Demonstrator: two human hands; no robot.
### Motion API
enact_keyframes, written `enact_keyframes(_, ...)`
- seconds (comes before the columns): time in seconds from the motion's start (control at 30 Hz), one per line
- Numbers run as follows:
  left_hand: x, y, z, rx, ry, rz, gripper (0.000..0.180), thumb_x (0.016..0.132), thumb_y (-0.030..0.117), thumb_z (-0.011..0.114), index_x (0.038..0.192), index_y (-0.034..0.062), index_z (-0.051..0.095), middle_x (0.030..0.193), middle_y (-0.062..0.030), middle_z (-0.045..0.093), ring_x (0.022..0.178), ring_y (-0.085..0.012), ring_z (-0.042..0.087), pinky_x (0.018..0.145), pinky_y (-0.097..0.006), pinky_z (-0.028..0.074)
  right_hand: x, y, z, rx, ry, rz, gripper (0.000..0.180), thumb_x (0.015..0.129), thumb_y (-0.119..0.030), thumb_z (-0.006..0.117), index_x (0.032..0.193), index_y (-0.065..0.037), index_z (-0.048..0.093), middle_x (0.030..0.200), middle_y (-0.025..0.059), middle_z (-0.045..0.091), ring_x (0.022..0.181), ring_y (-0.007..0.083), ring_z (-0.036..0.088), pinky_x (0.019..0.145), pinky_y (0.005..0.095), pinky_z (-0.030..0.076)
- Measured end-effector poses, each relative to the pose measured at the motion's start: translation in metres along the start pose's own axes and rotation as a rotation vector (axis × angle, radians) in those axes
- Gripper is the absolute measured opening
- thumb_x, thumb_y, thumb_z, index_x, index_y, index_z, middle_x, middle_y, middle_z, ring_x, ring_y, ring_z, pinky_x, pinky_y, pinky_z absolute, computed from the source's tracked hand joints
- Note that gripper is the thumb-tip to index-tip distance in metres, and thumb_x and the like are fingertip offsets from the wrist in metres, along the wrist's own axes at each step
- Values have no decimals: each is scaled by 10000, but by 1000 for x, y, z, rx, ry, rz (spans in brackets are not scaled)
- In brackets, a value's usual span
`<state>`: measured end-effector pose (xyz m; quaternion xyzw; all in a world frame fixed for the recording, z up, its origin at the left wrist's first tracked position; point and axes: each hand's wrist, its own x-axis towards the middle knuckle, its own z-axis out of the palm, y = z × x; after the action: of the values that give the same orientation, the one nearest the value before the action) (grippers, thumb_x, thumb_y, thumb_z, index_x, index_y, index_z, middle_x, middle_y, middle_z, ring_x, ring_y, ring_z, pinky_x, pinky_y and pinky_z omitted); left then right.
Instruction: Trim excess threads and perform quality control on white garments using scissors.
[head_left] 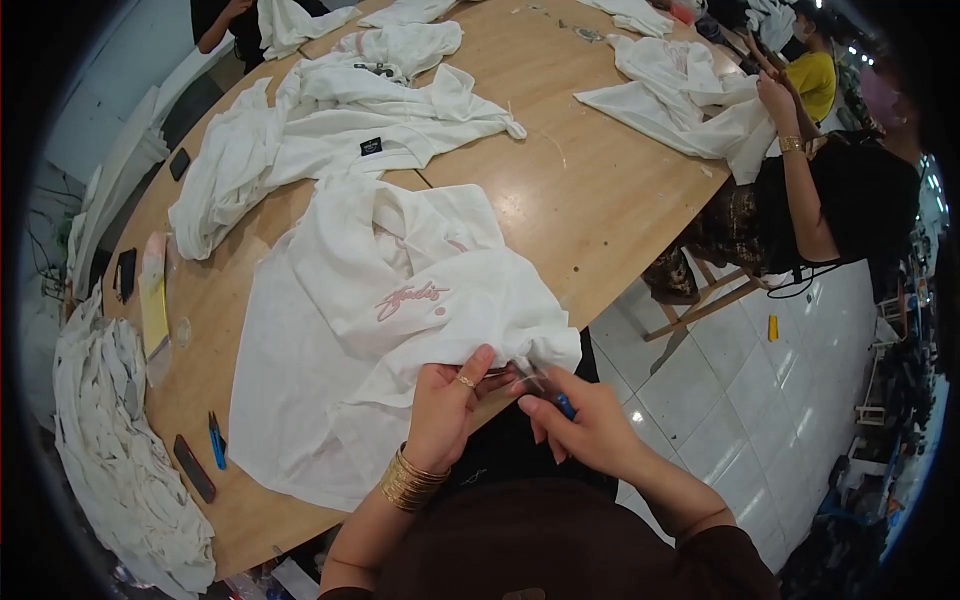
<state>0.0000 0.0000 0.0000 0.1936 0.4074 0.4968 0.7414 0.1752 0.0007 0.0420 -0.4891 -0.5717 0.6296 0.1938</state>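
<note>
The left hand [447, 407], with a ring and a stack of gold bangles [408, 480] at the wrist, pinches the bunched edge of a white shirt [370, 330] between thumb and fingers. The shirt lies spread at the near edge of the wooden table [590, 200], at about twelve o'clock from the hands. The right hand [580, 425] is clenched around a small blue-handled tool [563, 404], its tip touching the same bunched edge. More white shirts [330, 130] are heaped at eleven o'clock. At nine o'clock a blue pen [216, 440] and a dark flat object [193, 468] lie on the table. At two o'clock another person's hand [775, 95] handles white cloth [680, 100].
</note>
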Motion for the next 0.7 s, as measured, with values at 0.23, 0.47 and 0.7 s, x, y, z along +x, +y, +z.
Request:
enact_keyframes(0.23, -1, -3, 6, 35, 28, 4, 233, 924, 141, 558, 1097, -15, 566, 1030, -106, 632, 944, -189, 624, 837, -333, 509, -3, 19, 6, -120, 73, -43, 180, 944, -219, 519, 958, -40, 518, 553, 52, 555, 436, 163, 571, 420, 280, 433)
enact_keyframes(0.47, -2, 0, 1, -34, -46, -69, 230, 932, 147, 544, 1039, -52, 590, 1007, -118, 647, 928, -191, 632, 828, -325, 524, -4, 17, 4, -167, 76, -69, 145, 927, -184, 536, 949, -41, 524, 552, 80, 552, 471, 224, 587, 442, 323, 435)
enact_keyframes(0.7, -2, -2, 1, 31, -36, -85, 227, 917, 129, 564, 1015, -73, 594, 1025, -149, 645, 931, -197, 638, 848, -319, 528, -3, 17, 3, -189, 98, -76, 146, 906, -168, 562, 963, -37, 531, 585, 140, 559, 521, 314, 590, 465, 366, 437)
